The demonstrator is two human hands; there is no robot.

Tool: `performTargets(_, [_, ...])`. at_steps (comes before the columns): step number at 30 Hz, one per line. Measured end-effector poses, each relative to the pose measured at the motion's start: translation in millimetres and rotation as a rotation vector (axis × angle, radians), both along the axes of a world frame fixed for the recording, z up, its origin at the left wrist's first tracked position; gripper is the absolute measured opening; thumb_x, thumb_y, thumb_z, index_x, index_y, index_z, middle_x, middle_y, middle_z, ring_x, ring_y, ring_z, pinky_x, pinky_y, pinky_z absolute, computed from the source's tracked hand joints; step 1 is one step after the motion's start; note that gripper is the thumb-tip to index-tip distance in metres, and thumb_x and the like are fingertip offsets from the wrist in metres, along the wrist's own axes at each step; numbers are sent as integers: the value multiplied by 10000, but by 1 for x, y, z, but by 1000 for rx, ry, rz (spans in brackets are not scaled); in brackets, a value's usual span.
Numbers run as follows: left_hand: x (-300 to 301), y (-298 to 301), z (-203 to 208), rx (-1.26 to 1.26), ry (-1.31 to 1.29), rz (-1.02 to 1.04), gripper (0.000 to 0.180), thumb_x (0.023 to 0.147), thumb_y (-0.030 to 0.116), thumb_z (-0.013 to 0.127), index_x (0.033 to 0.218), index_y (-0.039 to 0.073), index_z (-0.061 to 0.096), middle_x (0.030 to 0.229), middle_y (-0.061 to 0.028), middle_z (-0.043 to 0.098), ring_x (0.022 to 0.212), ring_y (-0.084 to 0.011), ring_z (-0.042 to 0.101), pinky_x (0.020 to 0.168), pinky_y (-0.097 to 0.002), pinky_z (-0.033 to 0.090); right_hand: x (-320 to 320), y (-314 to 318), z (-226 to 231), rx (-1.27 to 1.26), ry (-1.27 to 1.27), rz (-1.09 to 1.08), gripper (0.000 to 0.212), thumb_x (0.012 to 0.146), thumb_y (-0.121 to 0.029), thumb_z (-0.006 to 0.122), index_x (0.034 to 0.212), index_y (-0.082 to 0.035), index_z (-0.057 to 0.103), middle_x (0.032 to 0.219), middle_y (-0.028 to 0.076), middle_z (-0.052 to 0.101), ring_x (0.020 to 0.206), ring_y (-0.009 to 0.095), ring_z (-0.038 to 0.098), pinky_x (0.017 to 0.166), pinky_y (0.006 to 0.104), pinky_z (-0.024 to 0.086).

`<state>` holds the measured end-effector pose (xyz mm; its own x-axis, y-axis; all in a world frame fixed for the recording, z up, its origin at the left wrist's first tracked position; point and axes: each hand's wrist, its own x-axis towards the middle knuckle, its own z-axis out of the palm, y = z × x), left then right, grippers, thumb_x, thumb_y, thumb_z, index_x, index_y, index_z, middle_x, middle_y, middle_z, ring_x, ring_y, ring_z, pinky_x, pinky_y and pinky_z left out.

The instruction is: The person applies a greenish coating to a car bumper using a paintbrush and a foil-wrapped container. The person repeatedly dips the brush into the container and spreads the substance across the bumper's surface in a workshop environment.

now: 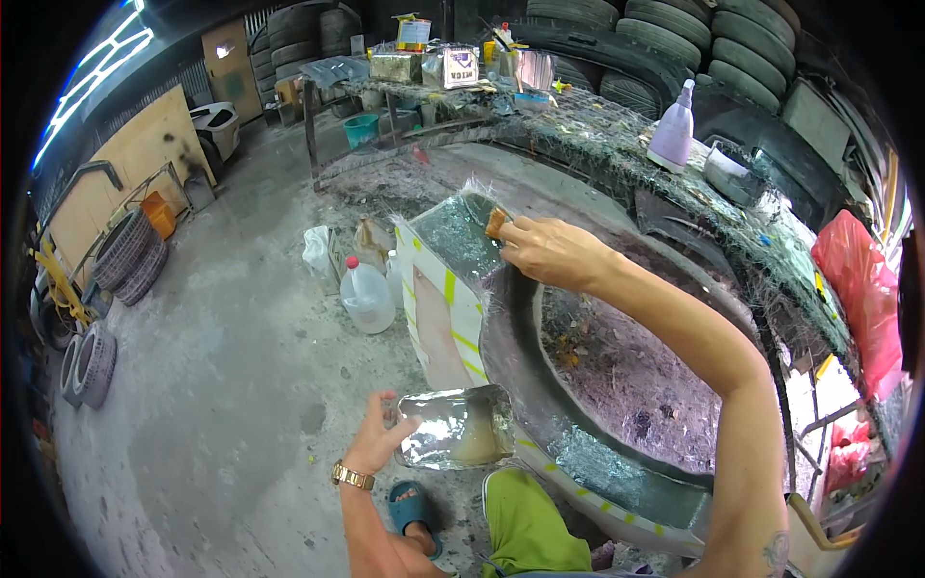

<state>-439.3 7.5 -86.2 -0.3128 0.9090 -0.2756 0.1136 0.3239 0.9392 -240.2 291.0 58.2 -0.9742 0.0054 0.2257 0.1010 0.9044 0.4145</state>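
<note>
In my left hand [371, 438] is a shiny silver rectangular tray [412, 443], gripped at its left rim with the thumb over the edge. Some cloudy, pale liquid lies inside it. My right hand [541, 252] reaches forward with its fingers closed on a small orange-brown piece [495, 223], whose kind I cannot make out. That piece is at a wet, glassy fibre sheet [445, 229] with frayed edges, on the far end of a curved dark mould [511, 332]. White panels with yellow-green tape strips [449, 286] line the mould's outer side. Another glossy fibre patch [602, 467] covers its near part.
A clear jug with a red cap [367, 297] stands on the floor left of the mould. Behind runs a fibre-littered bench [597, 125] with cans, a purple-white bottle [673, 135] and a bowl [730, 173]. A red plastic bag [858, 289] hangs right. Tyres [130, 255] lie left.
</note>
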Motion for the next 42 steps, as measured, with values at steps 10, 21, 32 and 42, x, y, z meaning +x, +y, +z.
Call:
performTargets(10, [6,-1,-2,45,8,5,667,775,375,697,1268,73,364,1003,-118,542,782,-143,548,589,-276,451,54,-26,-4,-22,-28,-69,61,779,-104,588,783,-47,565,912,82,499,904,229,557,783,352,509])
performTargets(21, [62,28,-1,124,93,-15,686,794,376,688,1247,-4,342,892,-156,627,814,-225,606,719,-337,477,144,-97,-14,-1004,515,-326,140,848,-83,659,974,-31,695,761,67,635,625,149,537,578,274,421])
performTargets(32, [107,45,2,132,383,63,705,767,390,690,1210,-9,314,931,-228,638,858,-374,630,777,-446,471,118,-125,-113,-1382,174,-386,222,888,-204,615,903,7,682,663,67,624,576,132,586,533,288,461])
performTargets(42, [89,46,-11,262,163,113,687,799,459,660,1170,3,307,926,-208,600,830,-331,606,756,-404,465,137,-57,-28,-1721,849,-503,226,901,-243,624,932,-29,687,620,-7,580,454,8,449,381,153,296])
